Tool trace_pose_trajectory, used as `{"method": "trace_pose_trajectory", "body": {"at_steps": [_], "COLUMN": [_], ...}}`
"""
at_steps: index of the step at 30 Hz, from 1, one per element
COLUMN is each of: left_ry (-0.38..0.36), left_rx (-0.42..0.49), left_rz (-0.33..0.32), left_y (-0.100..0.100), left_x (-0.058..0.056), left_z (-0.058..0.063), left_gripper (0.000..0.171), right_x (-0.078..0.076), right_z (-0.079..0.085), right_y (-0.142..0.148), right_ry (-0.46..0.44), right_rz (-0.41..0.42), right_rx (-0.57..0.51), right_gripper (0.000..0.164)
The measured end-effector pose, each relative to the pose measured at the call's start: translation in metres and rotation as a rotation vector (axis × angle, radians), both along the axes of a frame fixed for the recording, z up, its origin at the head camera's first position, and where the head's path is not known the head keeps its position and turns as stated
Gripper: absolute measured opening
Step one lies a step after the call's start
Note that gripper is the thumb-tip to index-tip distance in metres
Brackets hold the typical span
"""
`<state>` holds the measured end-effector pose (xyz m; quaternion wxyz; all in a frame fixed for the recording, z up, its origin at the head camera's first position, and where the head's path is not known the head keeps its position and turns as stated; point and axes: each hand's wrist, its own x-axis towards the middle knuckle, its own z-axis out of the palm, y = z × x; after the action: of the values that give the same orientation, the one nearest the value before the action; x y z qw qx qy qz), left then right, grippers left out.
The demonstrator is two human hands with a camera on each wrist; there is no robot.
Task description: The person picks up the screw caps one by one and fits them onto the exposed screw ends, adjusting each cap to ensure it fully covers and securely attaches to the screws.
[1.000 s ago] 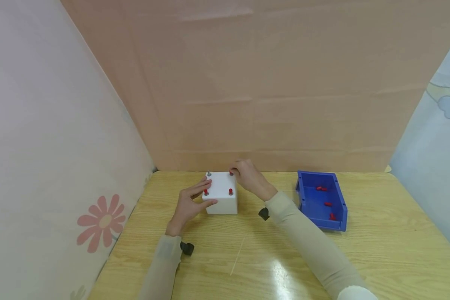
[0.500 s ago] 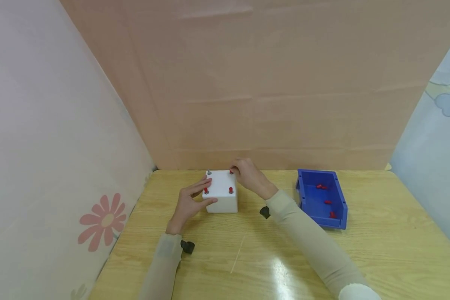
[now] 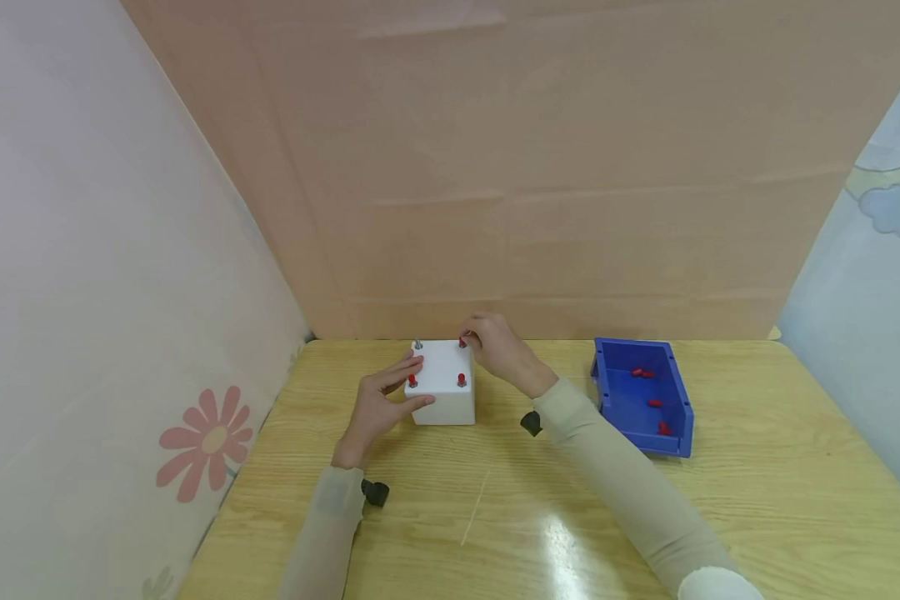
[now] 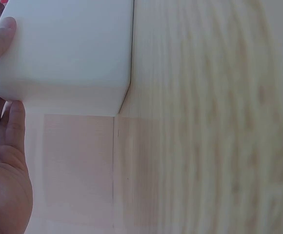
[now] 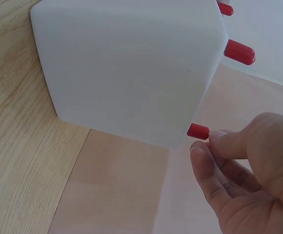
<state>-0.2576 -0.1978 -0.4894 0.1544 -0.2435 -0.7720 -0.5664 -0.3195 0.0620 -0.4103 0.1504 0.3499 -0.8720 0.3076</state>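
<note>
A white box (image 3: 446, 408) sits on the table with a post at each top corner. Red caps cover the near-left post (image 3: 412, 381), the near-right post (image 3: 461, 379) and the far-right post. At the far left, a metal post (image 3: 418, 344) is bare. My left hand (image 3: 373, 413) grips the box's left side, thumb on the front face and fingers over the top edge. The thumb and index finger of my right hand (image 3: 501, 352) pinch the outer end of the far-right red cap (image 5: 198, 131); in the right wrist view most of that cap shows.
To the right stands a blue bin (image 3: 684, 450) holding several loose red caps (image 3: 655, 403). A brown backdrop (image 3: 555, 250) rises behind the table (image 3: 435, 533), and a wall with a painted flower (image 3: 213, 439) borders the left side.
Both hands keep their places at the box, with only a very slight shift of the right fingers at the far-right cap. The head view has tilted a little.
</note>
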Motion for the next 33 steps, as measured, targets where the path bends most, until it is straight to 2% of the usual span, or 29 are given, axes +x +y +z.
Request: {"method": "trace_pose_trajectory", "body": {"at_steps": [10,24,33], "left_ry": [-0.036,0.013,-0.002], "left_rx": [-0.01,-0.002,0.004], "left_rz": [0.014,-0.006,-0.009], "left_y": [0.001,-0.003,-0.001], "left_x": [0.001,-0.001,-0.003], "left_z": [0.003,-0.001,0.001], "left_gripper": [0.055,0.054,0.053], "right_x": [0.001,0.002,0.002], "right_z": [0.001,0.001,0.001], "right_y": [0.006,0.019,0.032], "right_ry": [-0.032,-0.018,0.002], "right_rz": [-0.028,0.003,-0.017], "right_rx": [0.02,-0.017,-0.036], "right_gripper": [0.014,0.013,0.012]}}
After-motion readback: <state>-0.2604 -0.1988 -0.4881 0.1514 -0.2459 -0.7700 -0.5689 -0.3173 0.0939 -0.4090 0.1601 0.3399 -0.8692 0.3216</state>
